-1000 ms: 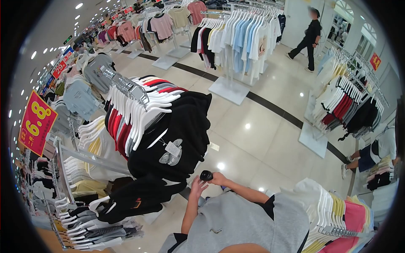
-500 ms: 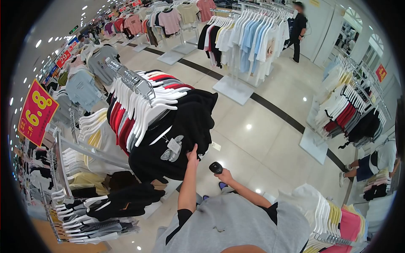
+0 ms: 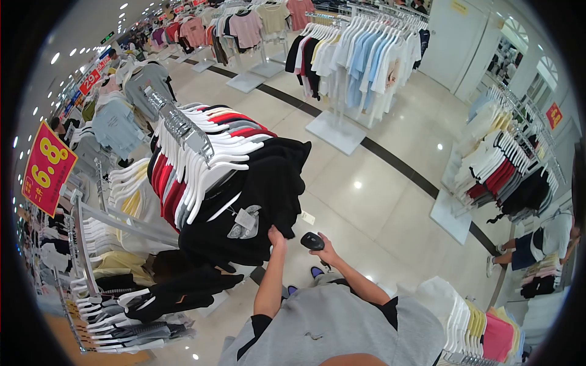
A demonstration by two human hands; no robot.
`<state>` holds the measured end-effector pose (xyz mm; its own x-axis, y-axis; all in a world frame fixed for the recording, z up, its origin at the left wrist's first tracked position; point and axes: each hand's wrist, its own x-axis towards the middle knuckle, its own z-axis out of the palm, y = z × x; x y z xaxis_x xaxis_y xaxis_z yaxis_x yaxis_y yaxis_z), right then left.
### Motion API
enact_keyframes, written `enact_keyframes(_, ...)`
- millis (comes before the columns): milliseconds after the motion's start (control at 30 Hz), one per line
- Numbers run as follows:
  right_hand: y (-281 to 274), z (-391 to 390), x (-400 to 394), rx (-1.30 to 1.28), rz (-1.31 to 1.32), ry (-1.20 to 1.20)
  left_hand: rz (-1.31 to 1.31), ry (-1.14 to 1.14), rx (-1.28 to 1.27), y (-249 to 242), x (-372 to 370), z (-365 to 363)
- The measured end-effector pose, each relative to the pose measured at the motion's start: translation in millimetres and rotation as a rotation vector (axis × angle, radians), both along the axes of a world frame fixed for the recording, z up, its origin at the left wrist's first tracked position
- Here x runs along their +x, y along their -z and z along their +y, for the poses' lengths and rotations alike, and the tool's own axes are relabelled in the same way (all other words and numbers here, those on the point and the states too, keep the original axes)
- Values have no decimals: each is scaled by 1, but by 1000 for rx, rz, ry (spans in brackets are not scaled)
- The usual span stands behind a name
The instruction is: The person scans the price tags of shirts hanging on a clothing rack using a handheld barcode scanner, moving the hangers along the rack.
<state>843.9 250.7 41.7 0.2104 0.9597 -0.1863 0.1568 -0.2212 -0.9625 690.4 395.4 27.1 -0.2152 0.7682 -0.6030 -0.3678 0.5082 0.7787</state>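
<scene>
My left hand (image 3: 276, 236) is closed on the lower edge of a black T-shirt (image 3: 278, 183), which hangs at the near end of a rack. A grey print (image 3: 234, 231) shows on the shirt's front, partly under a white paper tag (image 3: 246, 219). In my right hand (image 3: 328, 251) is a black handheld scanner (image 3: 312, 241), held just right of the shirt and apart from it. The fingers under the scanner are partly hidden. White hangers (image 3: 204, 174) carry the black shirt and several red, grey and white ones behind it.
A lower rack with a black garment (image 3: 177, 296) stands at the near left, beneath a red price sign (image 3: 47, 168). Another rack of white and blue shirts (image 3: 366, 61) stands farther back. At the right edge a person (image 3: 549, 238) is beside hanging clothes. Hangers with pink clothing (image 3: 497, 335) are at the lower right.
My left hand has slid slightly down and left along the shirt, and its print is now more folded. The scanner has turned a little. A person in black at the back has left view.
</scene>
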Motion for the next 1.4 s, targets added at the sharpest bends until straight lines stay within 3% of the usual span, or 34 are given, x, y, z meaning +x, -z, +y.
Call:
enact_keyframes(33, 11, 10, 4, -10, -19, 33, -89, 16, -34, -4, 2, -3)
enact_keyframes(67, 21, 20, 9, 22, -70, -6, -354, 71, -60, -9, -3, -7)
enact_keyframes(100, 30, 30, 12, 25, -69, -13, -353, 64, -56, -9, -10, -10)
enact_keyframes(167, 39, 48, 18, 101, 9, -25, -932, 258, -52, -7, -21, -17)
enact_keyframes(200, 9, 49, 16, 53, 190, -13, -932, 253, -46, -14, -22, -22)
enact_keyframes(233, -2, 56, 20, 57, 191, -20, -1006, 323, -79, -29, -24, -30)
enact_keyframes(300, -13, 68, 24, -122, 610, -244, -1078, 383, -106, -67, -21, -45)
enact_keyframes(367, -14, 71, 13, -125, 706, -250, -823, 434, -121, -97, -8, -58)
enact_keyframes(400, -13, 70, 8, -183, 781, -228, -853, 359, -134, -64, -11, -59)
enact_keyframes(467, -9, 67, 0, -240, 870, -215, -839, 348, -139, -51, -16, -64)
enact_keyframes(567, -4, 57, -6, -243, 772, -95, -760, 279, -206, -46, -13, -72)
enact_keyframes(633, -15, 48, -8, -217, 695, -53, -497, 152, -68, -21, -14, -78)
enact_keyframes(667, -23, 43, -7, -203, 675, -54, -491, 149, -67, -14, -17, -86)
enact_keyframes(733, -26, 40, -8, -132, 680, -11, 316, 324, -189, -2, -17, -104)
enact_keyframes(767, -22, 35, -11, -132, 682, -14, 318, 321, -189, 8, -19, -119)
enact_keyframes(833, -26, 30, -13, -96, 659, 24, 601, 891, -103, 47, -17, -139)
enact_keyframes(867, -34, 26, -15, -101, 744, 21, 601, 889, -106, 56, -9, -147)
enact_keyframes(933, -51, 21, -17, -140, 840, -17, -199, 472, 154, 50, 11, -154)
enact_keyframes(1000, -54, 18, -20, -179, 934, -58, -171, 493, 179, 47, 7, -155)
enact_keyframes(1100, -56, 12, -16, -232, 867, -109, -104, 534, 251, 52, 17, -151)
enact_keyframes(1233, -91, 9, 0, -108, 647, -117, -7, 536, 329, 52, 16, -159)
enact_keyframes(1400, -89, 16, 0, -185, 832, -46, 159, 567, 431, 49, -16, -142)
